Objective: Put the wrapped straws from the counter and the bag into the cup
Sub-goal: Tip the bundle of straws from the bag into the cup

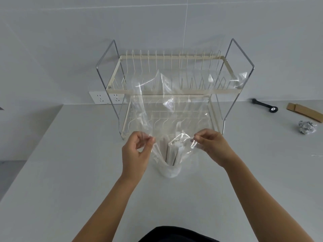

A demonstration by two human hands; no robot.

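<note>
Nearest the camera, two bare forearms reach forward over the pale grey counter (pixel 61 172) toward a small white cup (pixel 170 171), which serves here as the landmark; the left hand (pixel 135 151) sits just left of and above the cup, its fingers pinched shut on one edge of a clear, crinkled plastic bag (pixel 157 105); the right hand (pixel 212 145) sits just right of and above the cup, likewise pinched on the opposite edge, so the two hands are held apart with the bag's mouth spread between them; directly between the hands, the white paper-wrapped straws (pixel 172 151) stand close to upright with their lower ends down in the cup, their long axis running from the cup up toward the bag; whether they are wholly free of the film cannot be told; both hands look about equally near the straws, so either could steady them, and the coming move likely depends on lifting the bag up and away along that axis without tipping the cup; behind the cup stands a two-tier cream and chrome wire dish rack (pixel 167 88) against the wall; well to the right of the cup lie a crumpled foil ball (pixel 307 127), a brown cardboard strip (pixel 304 111) and a black handled tool (pixel 264 104).
</note>
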